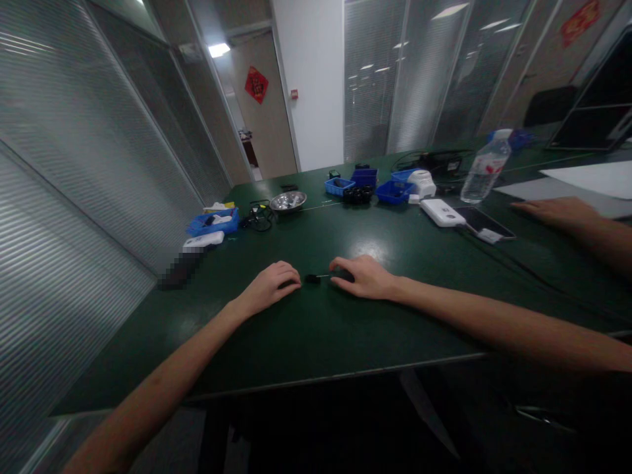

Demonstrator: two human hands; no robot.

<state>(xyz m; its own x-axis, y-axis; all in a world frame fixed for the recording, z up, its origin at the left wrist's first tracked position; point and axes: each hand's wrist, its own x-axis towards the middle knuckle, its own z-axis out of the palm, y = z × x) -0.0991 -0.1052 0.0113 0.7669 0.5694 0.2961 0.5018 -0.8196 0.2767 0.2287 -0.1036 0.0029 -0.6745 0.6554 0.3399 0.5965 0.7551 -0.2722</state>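
Note:
A small black object [313, 279] with a thin light-coloured pin or shaft lies on the dark green table [296, 342], between my two hands. My left hand [277, 284] rests on the table just left of it, thumb and fingers apart, holding nothing. On the other side, my right hand [363, 276] lies with its thumb and index finger spread around a gap close to the tip of the thin shaft. Whether a fingertip touches the shaft is too small to tell.
Behind are a metal bowl [288, 201], blue trays [394, 191], black cables, a white device [442, 213], a dark tablet-like panel [484, 222] and a water bottle [486, 170]. A blue basket [213, 222] stands left. Another person's hand [557, 209] rests at the right.

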